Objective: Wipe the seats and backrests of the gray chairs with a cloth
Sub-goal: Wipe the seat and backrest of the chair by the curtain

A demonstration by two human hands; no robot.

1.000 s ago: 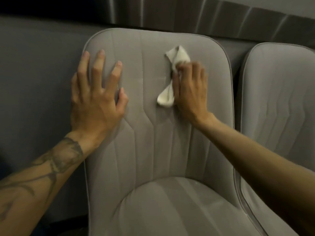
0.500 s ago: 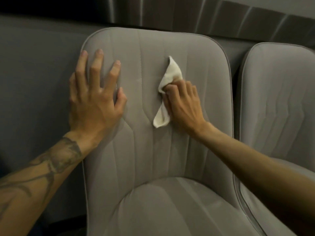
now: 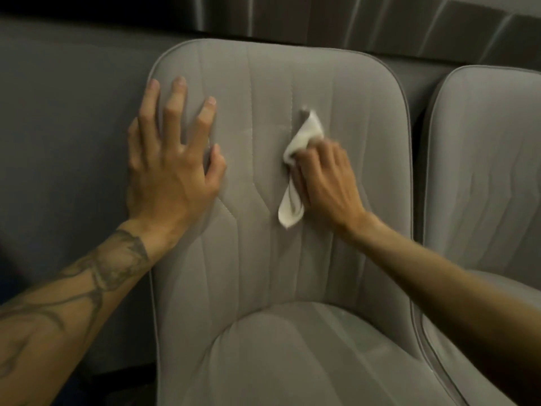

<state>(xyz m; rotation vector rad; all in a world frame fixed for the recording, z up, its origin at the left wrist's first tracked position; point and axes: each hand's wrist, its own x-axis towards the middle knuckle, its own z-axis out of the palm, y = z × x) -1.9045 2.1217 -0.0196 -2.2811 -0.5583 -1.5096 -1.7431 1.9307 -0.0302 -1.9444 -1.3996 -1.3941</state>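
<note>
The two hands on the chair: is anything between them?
Just bare gray backrest, between the left hand and the cloth that the right hand grips. The head view shows it.

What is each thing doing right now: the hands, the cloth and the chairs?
middle chair: upright, both hands on its backrest.
left hand: open, fingers spread on that chair.
right hand: grips the cloth against that chair.
cloth: bunched, partly under the right hand.
right chair: upright, no hand on it.

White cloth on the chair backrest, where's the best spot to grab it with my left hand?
Probably the loose lower tail of the cloth, pinched from the left: it hangs free below the right hand, which bunches the middle against the backrest.
</note>
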